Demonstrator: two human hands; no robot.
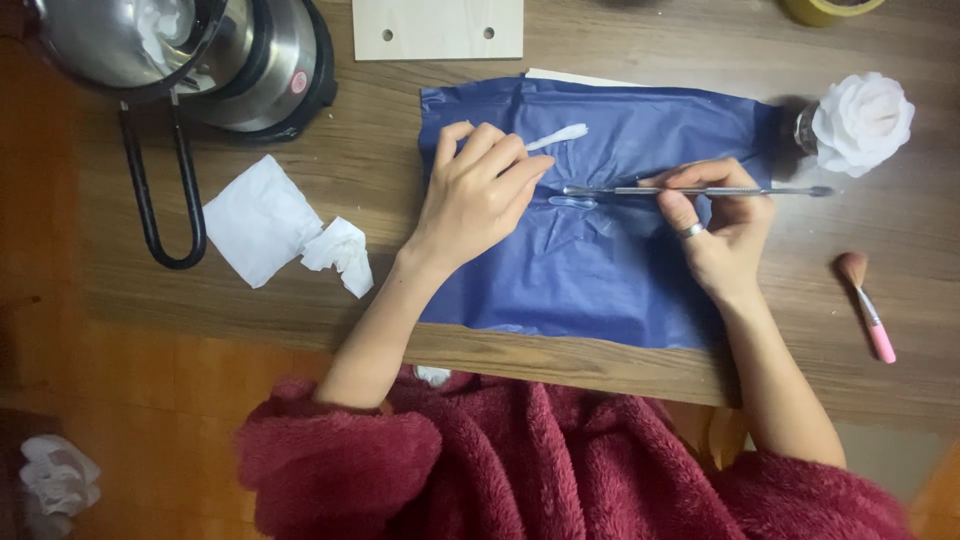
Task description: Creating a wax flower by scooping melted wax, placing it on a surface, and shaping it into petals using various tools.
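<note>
The left hand (475,195), at mid frame, has no grip on anything: it lies flat, fingertips pressing a small clear petal shape (573,202) against the blue sheet (600,270). To its right, the right hand (715,225) has a closed grip on a thin metal tool (700,190), held level with its tip meeting the clear piece. At upper left a steel pot (200,50) stands on the counter (150,300); crumpled white tissues (275,225) lie left of the sheet. A white flower (862,120) sits upper right, a pink brush (868,305) below it.
</note>
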